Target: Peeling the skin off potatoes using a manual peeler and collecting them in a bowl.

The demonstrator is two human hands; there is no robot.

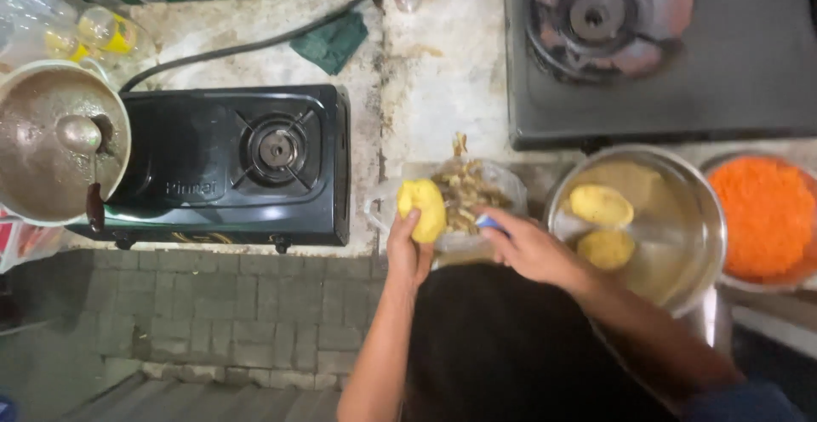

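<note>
At the stained white counter (442, 73), above a grey brick floor (238, 311), the left hand (407, 248) is gripping a peeled potato (424, 208) while the right hand (528, 248) is closing around a blue-handled peeler (488, 222).

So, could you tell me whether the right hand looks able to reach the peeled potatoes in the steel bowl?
Probably yes: the right hand is beside the steel bowl, nothing covers the peeled potatoes, though it holds a blue-handled peeler.

three potatoes (423, 209), two stoves (234, 162), two bowls (647, 226)
</note>
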